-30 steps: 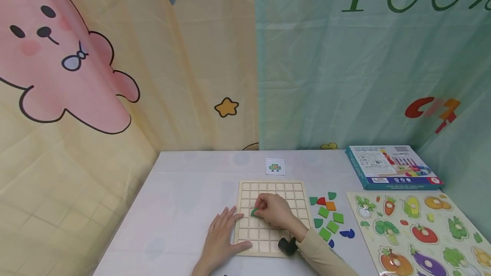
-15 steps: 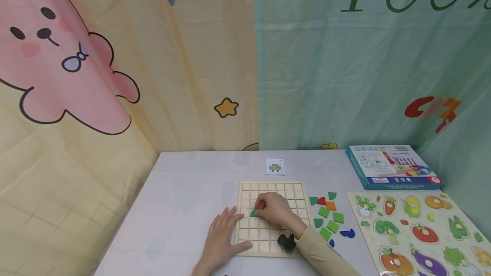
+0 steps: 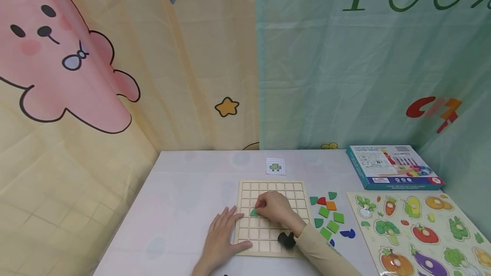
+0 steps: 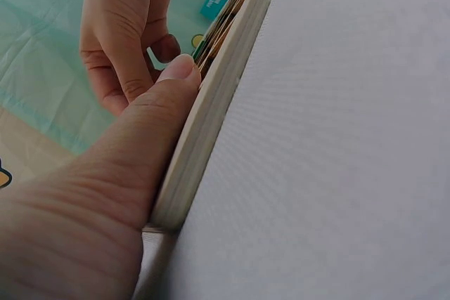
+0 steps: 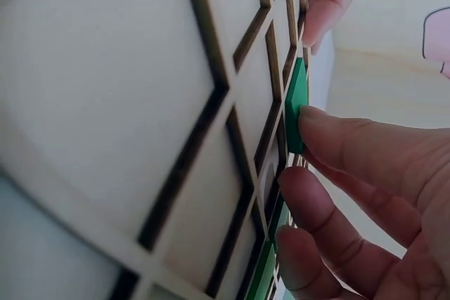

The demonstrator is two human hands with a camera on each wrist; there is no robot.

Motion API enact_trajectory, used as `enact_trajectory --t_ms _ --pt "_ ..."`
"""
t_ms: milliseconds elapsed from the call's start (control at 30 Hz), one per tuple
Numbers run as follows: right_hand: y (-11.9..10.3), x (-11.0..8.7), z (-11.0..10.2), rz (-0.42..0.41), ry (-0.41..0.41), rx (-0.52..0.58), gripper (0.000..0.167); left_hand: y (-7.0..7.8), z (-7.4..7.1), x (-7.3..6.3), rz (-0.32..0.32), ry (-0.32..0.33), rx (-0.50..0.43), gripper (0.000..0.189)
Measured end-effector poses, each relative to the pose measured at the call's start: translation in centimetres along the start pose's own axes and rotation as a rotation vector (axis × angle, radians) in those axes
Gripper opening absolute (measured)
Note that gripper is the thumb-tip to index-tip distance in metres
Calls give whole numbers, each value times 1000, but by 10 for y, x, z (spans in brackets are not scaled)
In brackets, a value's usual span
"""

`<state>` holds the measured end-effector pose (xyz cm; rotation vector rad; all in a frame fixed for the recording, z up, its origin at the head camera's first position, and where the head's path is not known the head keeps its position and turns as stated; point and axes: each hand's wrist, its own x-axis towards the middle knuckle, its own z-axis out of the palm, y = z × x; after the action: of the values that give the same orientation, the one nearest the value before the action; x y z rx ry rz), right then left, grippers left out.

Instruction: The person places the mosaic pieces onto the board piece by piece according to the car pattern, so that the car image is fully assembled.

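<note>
A pale wooden grid board lies on the table. My right hand is over its middle, pinching a small green tile at a square left of centre. In the right wrist view the thumb presses on the face of the green tile, which sits tilted against the grid ridges; its far side is hidden. More green shows below the curled fingers there. My left hand rests at the board's left edge with fingers spread. In the left wrist view its thumb lies along the board's rim.
A small pattern card lies behind the board. To the right are several loose tiles, such as a green square, an orange square and blue pieces. Beyond them are a vegetable picture sheet and a box.
The right hand has edged very slightly away from the person, with the green tile staying at about the same square. The left hand has not moved.
</note>
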<state>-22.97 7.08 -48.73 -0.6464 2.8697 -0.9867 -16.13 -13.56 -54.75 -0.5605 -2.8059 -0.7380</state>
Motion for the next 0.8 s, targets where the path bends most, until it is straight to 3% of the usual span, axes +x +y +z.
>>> enact_trajectory --t_ms 333,467,567,800 --pt "6 0 -1 2 -33 -24 9 0 -1 0 -19 -26 -13 79" --pt "11 -4 -8 -14 -70 47 3 0 -1 0 -21 -31 -25 78" --pt "18 -9 -16 -28 -82 90 10 1 -1 0 -26 -35 -31 78" --pt "43 -27 -39 0 -18 83 15 1 0 0 -45 -44 -15 81"
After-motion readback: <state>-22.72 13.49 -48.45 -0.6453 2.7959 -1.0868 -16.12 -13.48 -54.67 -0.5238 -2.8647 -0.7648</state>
